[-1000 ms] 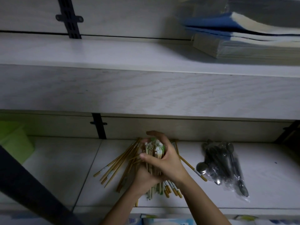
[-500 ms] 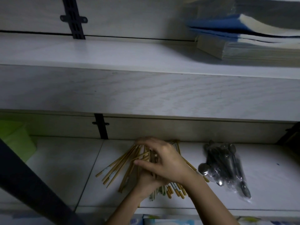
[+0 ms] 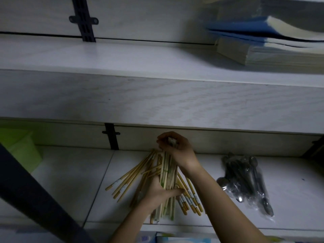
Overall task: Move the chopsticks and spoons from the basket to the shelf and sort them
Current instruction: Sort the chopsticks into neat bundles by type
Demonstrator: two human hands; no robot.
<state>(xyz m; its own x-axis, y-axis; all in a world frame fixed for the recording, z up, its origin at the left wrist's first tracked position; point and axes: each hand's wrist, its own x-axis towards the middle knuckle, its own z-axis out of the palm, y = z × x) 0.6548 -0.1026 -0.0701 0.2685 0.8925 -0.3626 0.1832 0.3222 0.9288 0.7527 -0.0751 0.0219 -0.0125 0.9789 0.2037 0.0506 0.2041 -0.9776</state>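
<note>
Shelf (image 3: 70, 174): L hand (image 3: 160, 190), R hand (image 3: 179, 150) grip chopsticks (image 3: 168, 170), fingers curled.

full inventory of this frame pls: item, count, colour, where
wrapped chopsticks: one bundle, pale with green print, held over the lower shelf
loose chopsticks: many, tan, fanned on the lower shelf beside and under the bundle
spoons: several in one clear bag, silver, lower shelf, right
green container: one, lower shelf, far left
books: a stack, blue and pale, upper shelf, right
brackets: two, black, back wall
left hand: grips the bundle's lower part
right hand: grips its top end
</note>
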